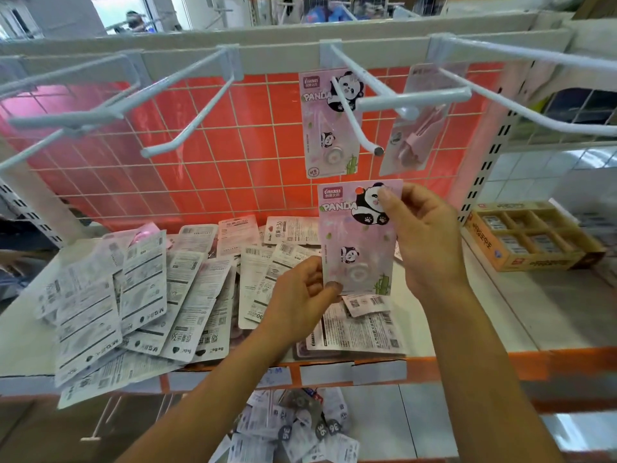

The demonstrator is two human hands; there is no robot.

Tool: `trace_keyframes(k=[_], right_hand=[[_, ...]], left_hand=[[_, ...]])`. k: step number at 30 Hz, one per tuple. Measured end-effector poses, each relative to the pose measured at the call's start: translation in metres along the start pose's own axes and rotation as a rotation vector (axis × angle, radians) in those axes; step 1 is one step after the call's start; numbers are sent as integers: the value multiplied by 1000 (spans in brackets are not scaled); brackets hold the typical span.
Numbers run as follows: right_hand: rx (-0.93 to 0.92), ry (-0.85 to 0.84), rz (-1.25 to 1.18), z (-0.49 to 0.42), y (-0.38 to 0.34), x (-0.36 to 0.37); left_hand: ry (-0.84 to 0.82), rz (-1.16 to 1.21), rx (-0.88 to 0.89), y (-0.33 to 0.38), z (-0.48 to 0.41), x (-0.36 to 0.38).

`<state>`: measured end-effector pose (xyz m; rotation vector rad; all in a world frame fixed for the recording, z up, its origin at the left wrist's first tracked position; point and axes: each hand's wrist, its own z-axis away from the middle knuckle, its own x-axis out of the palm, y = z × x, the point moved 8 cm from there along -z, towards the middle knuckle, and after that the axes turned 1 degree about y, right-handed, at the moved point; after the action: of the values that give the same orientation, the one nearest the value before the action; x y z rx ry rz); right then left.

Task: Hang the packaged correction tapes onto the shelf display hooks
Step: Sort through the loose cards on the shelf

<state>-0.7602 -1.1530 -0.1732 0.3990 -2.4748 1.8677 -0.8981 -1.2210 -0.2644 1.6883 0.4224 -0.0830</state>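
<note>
close in front, left grip (300, 290) pinches the bottom edge of the held panda pack (359, 238), thumb on the front. right grip (424, 242) pinches the pack's top right corner, thumb over the panda print. both are closed on this one pack. the pack faces me, long axis upright, hang hole (360, 189) at the top end.

below it on the shelf (500, 312) is a loose pile of packs (150, 295), mostly back side up. a cardboard box (527, 235) sits off to the right.

key relation: the hook tip (379, 151) is above the hole and a bit right, with the rod slanting out toward me and down. right grip is nearer the hole end, so i judge it steers: lift, line the hole on the tip, push away along the rod.

further back on that hook hangs one panda pack (329, 121). a tilted pack (410, 128) hangs to its right. red mesh panel (200, 145) is behind.
</note>
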Motion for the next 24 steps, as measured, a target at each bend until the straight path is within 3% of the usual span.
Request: trace_keyframes(k=[5,13,24], right_hand=[[-151,-87,-47,16,-43,5],[-394,-143,-111,31,-87,7],[-484,-149,-122,33,-99,12]], left_hand=[[97,-86,186,28,4,-14],[199,-176,308,60,9,-28],[199,-184,391,76,11,-33]])
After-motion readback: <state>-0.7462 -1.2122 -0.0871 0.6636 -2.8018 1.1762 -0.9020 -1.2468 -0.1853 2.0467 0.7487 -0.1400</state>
